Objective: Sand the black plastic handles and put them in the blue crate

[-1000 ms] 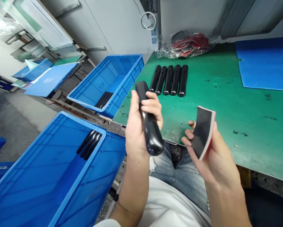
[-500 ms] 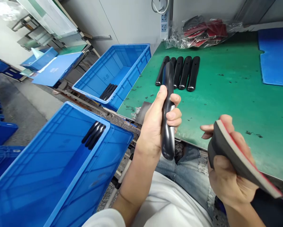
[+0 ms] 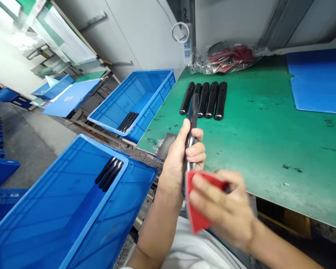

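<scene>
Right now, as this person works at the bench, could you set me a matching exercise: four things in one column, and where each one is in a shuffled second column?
Things:
1. Glossy black handle
2. Red-faced foam sanding pad
3. Row of black handles
4. Clear plastic bag of red pieces

Places:
A. Side by side on the green workbench
B. Gripped in the left hand
C. At the far edge of the bench
D. Held in the right hand

Right pairs: 1-B, 2-D, 3-A, 4-C.
</scene>
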### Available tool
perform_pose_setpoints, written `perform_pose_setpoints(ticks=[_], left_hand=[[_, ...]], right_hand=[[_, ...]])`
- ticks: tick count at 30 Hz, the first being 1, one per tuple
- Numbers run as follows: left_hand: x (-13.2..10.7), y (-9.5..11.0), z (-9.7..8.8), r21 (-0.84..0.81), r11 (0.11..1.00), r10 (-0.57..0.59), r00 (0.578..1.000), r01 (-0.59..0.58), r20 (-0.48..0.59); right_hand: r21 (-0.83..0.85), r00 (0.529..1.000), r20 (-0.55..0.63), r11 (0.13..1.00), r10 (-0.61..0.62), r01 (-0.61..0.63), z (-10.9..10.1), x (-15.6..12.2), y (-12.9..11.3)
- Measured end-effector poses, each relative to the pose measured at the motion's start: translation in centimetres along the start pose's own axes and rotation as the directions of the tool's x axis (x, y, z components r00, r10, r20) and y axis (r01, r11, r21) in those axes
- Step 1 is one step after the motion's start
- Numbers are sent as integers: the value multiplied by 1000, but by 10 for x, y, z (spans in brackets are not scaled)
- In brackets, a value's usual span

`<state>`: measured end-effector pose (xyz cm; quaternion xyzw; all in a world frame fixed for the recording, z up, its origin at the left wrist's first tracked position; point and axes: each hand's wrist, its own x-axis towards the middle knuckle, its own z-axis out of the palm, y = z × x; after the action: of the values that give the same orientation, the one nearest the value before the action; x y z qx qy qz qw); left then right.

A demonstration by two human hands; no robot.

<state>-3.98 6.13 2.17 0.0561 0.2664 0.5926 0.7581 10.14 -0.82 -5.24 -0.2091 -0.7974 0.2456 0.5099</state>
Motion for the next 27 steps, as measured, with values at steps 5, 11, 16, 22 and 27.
perform_pose_setpoints(ticks=[5,11,16,22,27], left_hand=[[62,57,-11,533,803,372,923,-266,-101],[163,116,-16,942,299,594,802,-152,-59],[196,108,-5,994,30,674,737,-101,55],[217,61,25,914,-272,582,705,-300,405],[232,-110,88,639,-442,77,683,-629,726]], right_hand=[[-153,965,80,953,-252,261,-9,-5,12],[-201,911,-405,965,72,-166,-6,-52,18],[-154,883,-438,953,170,-260,-4,-61,7],[-221,798,-587,922,135,-318,-4,-77,11],[-345,845,-532,899,49,-270,-70,-79,9]])
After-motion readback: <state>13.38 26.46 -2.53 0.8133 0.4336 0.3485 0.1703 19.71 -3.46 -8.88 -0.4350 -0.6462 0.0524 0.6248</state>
